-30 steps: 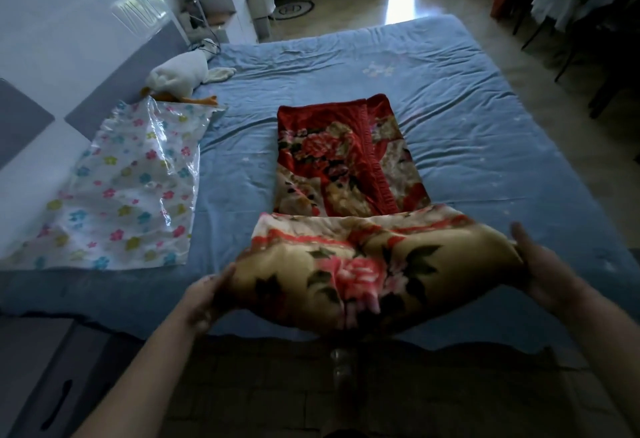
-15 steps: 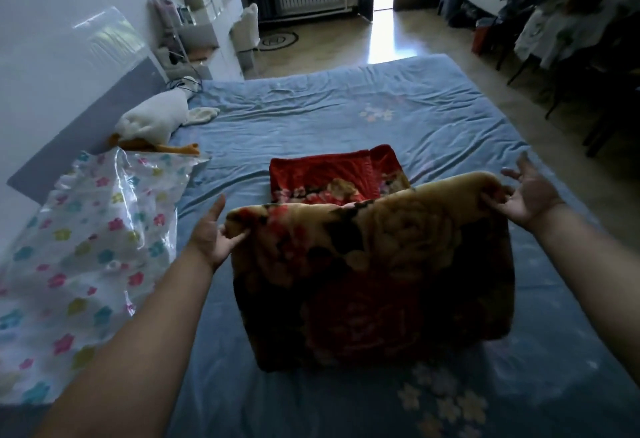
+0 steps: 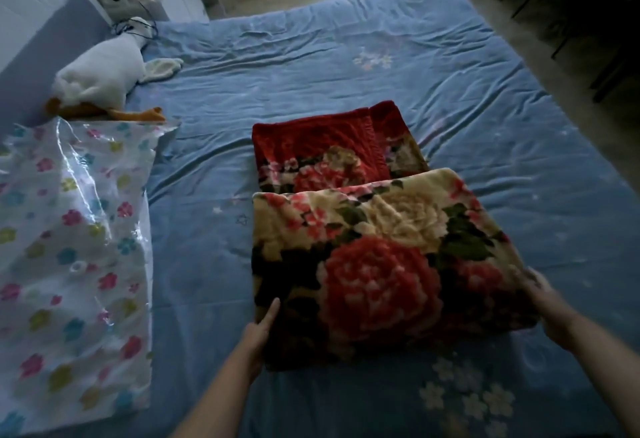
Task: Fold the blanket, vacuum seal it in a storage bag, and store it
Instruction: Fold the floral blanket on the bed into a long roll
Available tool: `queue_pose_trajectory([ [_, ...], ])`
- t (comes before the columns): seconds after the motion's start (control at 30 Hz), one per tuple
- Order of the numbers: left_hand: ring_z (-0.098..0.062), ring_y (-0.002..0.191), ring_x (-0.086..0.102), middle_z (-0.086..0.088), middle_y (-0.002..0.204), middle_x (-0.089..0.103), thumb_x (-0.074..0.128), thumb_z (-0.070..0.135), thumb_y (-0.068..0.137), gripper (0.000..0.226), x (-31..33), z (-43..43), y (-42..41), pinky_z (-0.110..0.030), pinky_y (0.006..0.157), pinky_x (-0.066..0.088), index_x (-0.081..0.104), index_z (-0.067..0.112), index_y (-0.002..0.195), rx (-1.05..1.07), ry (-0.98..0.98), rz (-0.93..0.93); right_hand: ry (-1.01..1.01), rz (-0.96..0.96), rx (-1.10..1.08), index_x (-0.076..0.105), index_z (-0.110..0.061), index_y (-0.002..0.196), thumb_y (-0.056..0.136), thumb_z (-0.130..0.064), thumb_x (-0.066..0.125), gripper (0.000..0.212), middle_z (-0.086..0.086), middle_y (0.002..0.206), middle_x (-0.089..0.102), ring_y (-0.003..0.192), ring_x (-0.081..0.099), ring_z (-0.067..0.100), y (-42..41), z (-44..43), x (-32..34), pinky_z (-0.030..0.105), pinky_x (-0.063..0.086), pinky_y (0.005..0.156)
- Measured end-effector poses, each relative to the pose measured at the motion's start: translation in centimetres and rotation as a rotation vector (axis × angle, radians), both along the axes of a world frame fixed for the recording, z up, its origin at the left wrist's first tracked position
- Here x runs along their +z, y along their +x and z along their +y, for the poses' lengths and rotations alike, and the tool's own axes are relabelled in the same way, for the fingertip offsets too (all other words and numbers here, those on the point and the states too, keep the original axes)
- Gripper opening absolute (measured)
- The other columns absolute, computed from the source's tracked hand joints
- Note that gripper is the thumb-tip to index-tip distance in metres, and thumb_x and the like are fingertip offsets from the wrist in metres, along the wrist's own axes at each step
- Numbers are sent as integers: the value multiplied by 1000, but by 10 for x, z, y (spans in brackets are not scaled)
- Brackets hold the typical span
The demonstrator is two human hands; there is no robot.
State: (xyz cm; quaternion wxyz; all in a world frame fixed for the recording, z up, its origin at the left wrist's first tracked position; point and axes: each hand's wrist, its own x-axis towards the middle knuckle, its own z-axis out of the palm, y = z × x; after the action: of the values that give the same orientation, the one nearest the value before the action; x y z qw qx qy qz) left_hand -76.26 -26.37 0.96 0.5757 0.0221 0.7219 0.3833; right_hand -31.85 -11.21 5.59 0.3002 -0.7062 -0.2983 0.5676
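Plush floral blanket [image 3: 374,264] lies on the bed [image 3: 346,56], centre toward the near edge. It is folded, with the near half doubled over the red far half, which shows beyond the fold. The fold is not square: the upper layer sits skewed to the right.

Left hand [image 3: 259,330]: the fingers that show are straight and close together, laid flat against the stack's left side by its near corner. Right hand [image 3: 547,306] touches the opposite near corner.

Judgement: the hands bracket the stack from both sides to square and steady it, or to start another fold. Folding looks nearly done; sealing has not begun.

Bag [image 3: 69,247] lies flat along the left edge, well apart from the blanket, presumably staged within reach. A toy goose [image 3: 100,80] lies beyond it.

Unclear:
- Right fingers are blurred; I cannot tell whether they press or pinch.
- Left thumb is not made out.
- Bag is cut off at the left and bottom, and I cannot locate its mouth.
- Layer count in the stack is hidden.
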Motion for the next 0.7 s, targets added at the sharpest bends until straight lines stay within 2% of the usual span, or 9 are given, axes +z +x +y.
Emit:
queue_pose_trajectory([
  [0.1, -27, 105, 66, -13, 123, 67, 76, 59, 73, 83, -5, -13, 17, -35, 89, 54, 56, 8, 135, -33, -29, 91, -56, -71, 103, 55, -2, 121, 63, -69, 70, 90, 17, 111, 64, 79, 60, 22, 3, -16, -9, 31, 47, 68],
  [0.17, -26, 110, 63, -13, 128, 64, 66, 48, 87, 66, -2, -20, 24, -33, 92, 50, 54, 8, 137, -41, -39, 145, -93, -94, 115, 56, -1, 116, 65, -73, 66, 89, 12, 102, 63, 74, 57, 21, 1, -26, -5, 30, 42, 68],
  [0.2, -26, 114, 61, -13, 131, 62, 64, 49, 88, 66, -1, -24, 27, -33, 95, 49, 52, 6, 138, -53, -50, 175, -119, -106, 94, 57, -2, 111, 58, -79, 65, 93, 11, 96, 62, 71, 54, 22, 2, -28, -5, 30, 41, 67],
  [0.27, -28, 120, 57, -13, 133, 59, 62, 63, 80, 84, 6, -35, 35, -36, 102, 46, 50, 4, 138, -79, -78, 215, -116, -132, 90, 59, -7, 101, 23, -88, 68, 112, 11, 84, 61, 66, 54, 24, 3, -33, -4, 28, 45, 56],
  [0.3, -28, 121, 57, -13, 134, 58, 61, 70, 72, 94, 8, -40, 38, -38, 104, 46, 50, 3, 138, -83, -82, 228, -78, -130, 103, 59, -7, 101, 19, -86, 70, 114, 11, 82, 61, 66, 55, 24, 5, -37, -3, 25, 47, 49],
  [0.37, -30, 124, 55, -13, 136, 57, 58, 72, 74, 97, 13, -50, 42, -35, 103, 44, 48, 0, 139, -69, -72, 245, -39, -117, 126, 60, -10, 98, 19, -84, 71, 109, 10, 84, 63, 68, 57, 24, 9, -48, 4, 22, 48, 42],
  [0.47, -32, 125, 53, -16, 136, 56, 56, 54, 92, 74, 20, -63, 47, -30, 93, 41, 48, -4, 137, -35, -43, 310, 27, -84, 150, 62, -12, 96, 30, -79, 77, 94, 14, 94, 67, 68, 66, 22, 15, -64, 23, 21, 52, 45],
  [0.6, -34, 122, 55, -18, 131, 58, 55, 53, 93, 70, 40, -96, 54, -32, 93, 43, 52, -5, 132, 21, -1, 398, 110, -66, 224, 64, -12, 106, 22, -79, 78, 109, 8, 95, 70, 78, 68, 21, 29, -91, 38, 23, 59, 57],
  [0.7, -35, 120, 57, -16, 129, 60, 56, 61, 87, 79, 59, -134, 66, -38, 98, 47, 53, -2, 133, 39, 38, 421, 158, -82, 272, 63, -12, 103, 17, -87, 69, 114, 6, 89, 68, 76, 64, 20, 50, -125, 44, 25, 55, 54],
])
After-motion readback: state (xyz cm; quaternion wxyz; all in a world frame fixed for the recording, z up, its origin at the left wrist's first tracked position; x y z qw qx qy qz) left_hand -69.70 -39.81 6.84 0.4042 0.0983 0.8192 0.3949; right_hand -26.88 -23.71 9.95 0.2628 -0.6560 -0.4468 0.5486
